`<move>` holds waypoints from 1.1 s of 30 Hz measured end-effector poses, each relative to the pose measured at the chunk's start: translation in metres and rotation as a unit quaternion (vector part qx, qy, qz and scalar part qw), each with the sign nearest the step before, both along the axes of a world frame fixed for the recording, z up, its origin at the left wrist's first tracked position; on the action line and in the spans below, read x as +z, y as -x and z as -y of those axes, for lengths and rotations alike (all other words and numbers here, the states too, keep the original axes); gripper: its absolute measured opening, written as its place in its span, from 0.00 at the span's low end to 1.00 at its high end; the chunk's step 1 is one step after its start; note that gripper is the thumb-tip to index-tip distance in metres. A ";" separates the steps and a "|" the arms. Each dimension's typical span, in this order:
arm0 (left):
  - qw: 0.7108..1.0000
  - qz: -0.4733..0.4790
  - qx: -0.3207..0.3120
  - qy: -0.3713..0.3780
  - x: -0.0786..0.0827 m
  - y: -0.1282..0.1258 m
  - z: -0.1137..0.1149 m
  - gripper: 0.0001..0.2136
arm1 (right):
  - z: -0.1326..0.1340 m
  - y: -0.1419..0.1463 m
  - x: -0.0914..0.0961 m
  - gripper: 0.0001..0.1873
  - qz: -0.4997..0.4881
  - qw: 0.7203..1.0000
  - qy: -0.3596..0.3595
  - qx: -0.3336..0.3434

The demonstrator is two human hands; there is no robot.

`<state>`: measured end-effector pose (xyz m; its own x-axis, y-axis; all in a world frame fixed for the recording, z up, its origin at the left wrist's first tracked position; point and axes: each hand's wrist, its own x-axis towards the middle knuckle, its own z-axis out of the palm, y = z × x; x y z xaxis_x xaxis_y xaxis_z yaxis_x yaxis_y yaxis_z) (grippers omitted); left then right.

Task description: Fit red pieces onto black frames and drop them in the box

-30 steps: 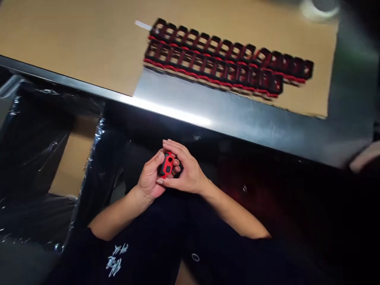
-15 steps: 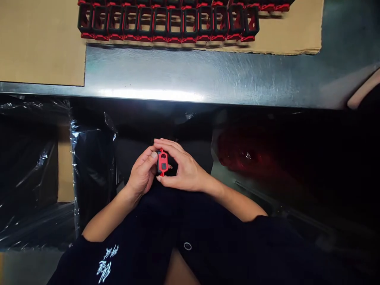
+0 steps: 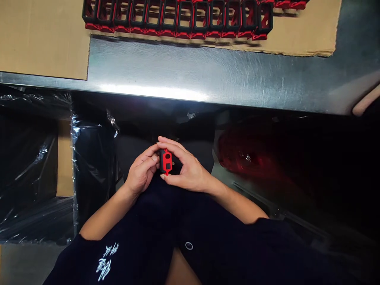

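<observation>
Both my hands hold one small red and black plastic frame (image 3: 168, 161) just in front of my body, below the table's edge. Its red face has a round hole and a squarish one. My left hand (image 3: 143, 170) grips the black side, with the thumb pressed near it. Over the top edge reach the fingers of my right hand (image 3: 188, 166), while its thumb sits at the bottom edge. The frame's far side is hidden by my fingers.
A row of black and red frames (image 3: 169, 19) stands on cardboard (image 3: 311, 39) on the metal table (image 3: 166, 65). Another cardboard sheet (image 3: 44, 39) lies left. Below are a plastic-lined box (image 3: 63, 158) and a red, shiny plastic heap (image 3: 246, 152). Another person's arm (image 3: 366, 101) shows at right.
The frame and my hands have shifted slightly right, and the frame has turned a little, showing more of its black side. The table view has tilted and moved slightly up.
</observation>
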<state>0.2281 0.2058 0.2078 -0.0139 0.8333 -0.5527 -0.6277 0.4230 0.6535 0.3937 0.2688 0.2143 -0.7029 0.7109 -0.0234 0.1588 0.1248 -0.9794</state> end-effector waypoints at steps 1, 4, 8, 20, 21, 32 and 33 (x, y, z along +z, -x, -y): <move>1.000 0.004 -0.016 -0.014 0.001 0.001 0.001 0.23 | 0.001 0.000 -0.001 0.42 0.003 1.000 -0.013 -0.003; 0.996 -0.025 -0.075 -0.052 0.002 0.004 0.005 0.29 | 0.000 -0.002 -0.004 0.41 0.001 0.998 -0.065 -0.013; 0.987 -0.045 -0.137 -0.066 0.003 0.010 0.007 0.26 | -0.012 -0.007 -0.012 0.39 -0.052 0.997 -0.050 0.018; 0.963 -0.168 -0.188 -0.093 0.008 0.016 0.019 0.41 | -0.025 -0.020 -0.020 0.18 -0.070 0.973 0.146 -0.163; 0.954 -0.208 -0.190 -0.101 0.009 0.017 0.019 0.41 | -0.023 -0.021 -0.016 0.18 -0.070 0.974 0.153 -0.152; 0.724 -0.554 -0.171 -0.375 -0.002 0.017 0.011 0.43 | -0.004 -0.014 0.011 0.11 -0.047 0.986 0.147 -0.057; 0.703 -0.574 -0.167 -0.386 -0.004 0.017 0.010 0.43 | -0.002 -0.011 0.010 0.10 -0.036 0.987 0.140 -0.068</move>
